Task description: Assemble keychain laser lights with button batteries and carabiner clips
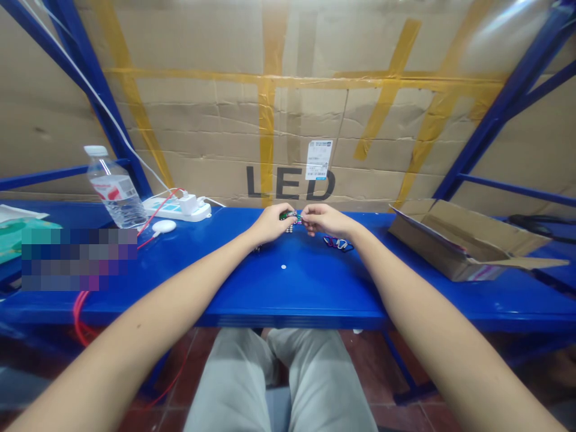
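While both hands sit mid-worktop (pixel 252 294), near its far edge, the left hand (pixel 272 223) has thumb and fingers closed on a small green-and-metal piece (pixel 299 219). Right hand (pixel 326 219) pinches at the right side of the same piece, fingers bent, fingertips together. Piece is between the two sets of fingertips, held just off the far edge; too small to read in detail. Small shiny metal bits (pixel 289 228) show just below the left fingertips.

Carabiners (pixel 338 243) in purple, silver and dark blue lie grouped below the right wrist, nearer the far edge than the near one. White dot (pixel 283 267) on the surface between hands and near edge.

Open cardboard box (pixel 432 246) toward the right end, flaps out. Left of the hands, along the far edge: white power strip (pixel 164 208), then water bottle (pixel 116 195); white puck (pixel 164 227) just in front. Red cable (pixel 79 315) hangs over the near edge, close to the left corner.
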Demonstrator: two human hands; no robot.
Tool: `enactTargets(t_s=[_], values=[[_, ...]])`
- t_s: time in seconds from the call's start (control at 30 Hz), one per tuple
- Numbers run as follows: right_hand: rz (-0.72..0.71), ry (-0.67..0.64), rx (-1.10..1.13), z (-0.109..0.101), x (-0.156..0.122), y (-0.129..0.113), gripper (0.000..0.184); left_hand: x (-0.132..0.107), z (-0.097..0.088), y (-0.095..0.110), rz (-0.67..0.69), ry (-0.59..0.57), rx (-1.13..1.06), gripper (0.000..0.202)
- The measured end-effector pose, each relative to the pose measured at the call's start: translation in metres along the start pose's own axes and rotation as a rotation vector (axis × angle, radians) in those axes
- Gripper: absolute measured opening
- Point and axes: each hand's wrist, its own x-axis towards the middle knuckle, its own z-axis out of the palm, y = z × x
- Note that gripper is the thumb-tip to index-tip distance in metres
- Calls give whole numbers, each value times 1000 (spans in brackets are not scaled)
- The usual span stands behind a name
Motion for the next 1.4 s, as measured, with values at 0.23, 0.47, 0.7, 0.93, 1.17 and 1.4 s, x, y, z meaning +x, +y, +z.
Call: enactTargets(t_s=[0.23,0.47,0.7,0.93,1.17,1.4], values=[[12,167,205,14,7,2,19,-1,1,-1,18,14,-10,14],[23,276,226,26,10,1,17,-3,2,0,30,41,21,12],[-4,301,152,30,9,1,18,-3,2,-2,56,56,67,12],[-79,337,-247,24,13,9,12,-2,1,-4,72,-2,180,12],[-264,423,-795,19,14,11,13,-7,-3,12,63,-39,368,29],[-290,420,-897,21,11,8,11,-5,-5,8,195,-8,501,19]])
